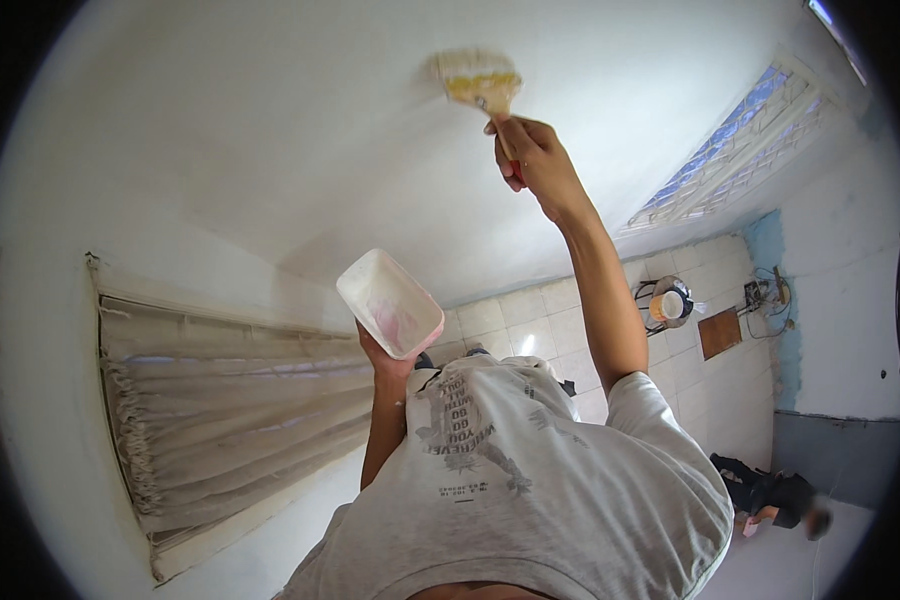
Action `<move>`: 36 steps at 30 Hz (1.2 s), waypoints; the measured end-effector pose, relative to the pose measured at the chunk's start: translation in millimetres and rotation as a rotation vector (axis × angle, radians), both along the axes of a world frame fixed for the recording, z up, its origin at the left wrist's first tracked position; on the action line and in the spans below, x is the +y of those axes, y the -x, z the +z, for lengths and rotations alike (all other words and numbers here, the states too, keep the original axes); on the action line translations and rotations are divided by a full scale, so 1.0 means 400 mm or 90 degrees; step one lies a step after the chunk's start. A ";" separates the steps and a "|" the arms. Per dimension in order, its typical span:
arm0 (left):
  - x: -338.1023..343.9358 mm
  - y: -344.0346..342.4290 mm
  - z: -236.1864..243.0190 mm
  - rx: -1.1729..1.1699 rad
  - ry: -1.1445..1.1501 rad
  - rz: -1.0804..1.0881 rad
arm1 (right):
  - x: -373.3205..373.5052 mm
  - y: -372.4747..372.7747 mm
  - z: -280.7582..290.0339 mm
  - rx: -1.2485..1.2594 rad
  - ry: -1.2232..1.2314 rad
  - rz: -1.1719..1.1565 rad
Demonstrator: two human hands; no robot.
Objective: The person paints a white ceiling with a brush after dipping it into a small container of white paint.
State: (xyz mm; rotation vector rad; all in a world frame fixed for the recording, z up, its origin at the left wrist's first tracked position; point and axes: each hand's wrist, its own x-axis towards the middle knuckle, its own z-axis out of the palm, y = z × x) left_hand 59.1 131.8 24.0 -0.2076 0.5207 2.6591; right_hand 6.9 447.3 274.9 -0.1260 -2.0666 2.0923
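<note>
My right hand is raised at the upper middle, its fingers wrapped round the handle of a wide paintbrush. White paint covers the bristles and a yellow band shows below them. The bristle end is at the white wall; whether it touches cannot be told. Lower and to the left, my left hand grips a white rectangular plastic tub from beneath. The tub is tilted, and its inside shows pinkish smears. Most of the left fingers are hidden behind it.
A curtained window lies at left, a barred window at upper right. On the tiled floor, a stool bears a white bucket near a brown square board. Another person is at lower right.
</note>
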 end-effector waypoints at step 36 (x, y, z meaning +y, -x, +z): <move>0.021 0.015 0.010 -0.050 -0.023 0.009 | -0.024 0.114 -0.642 0.034 -0.275 -0.190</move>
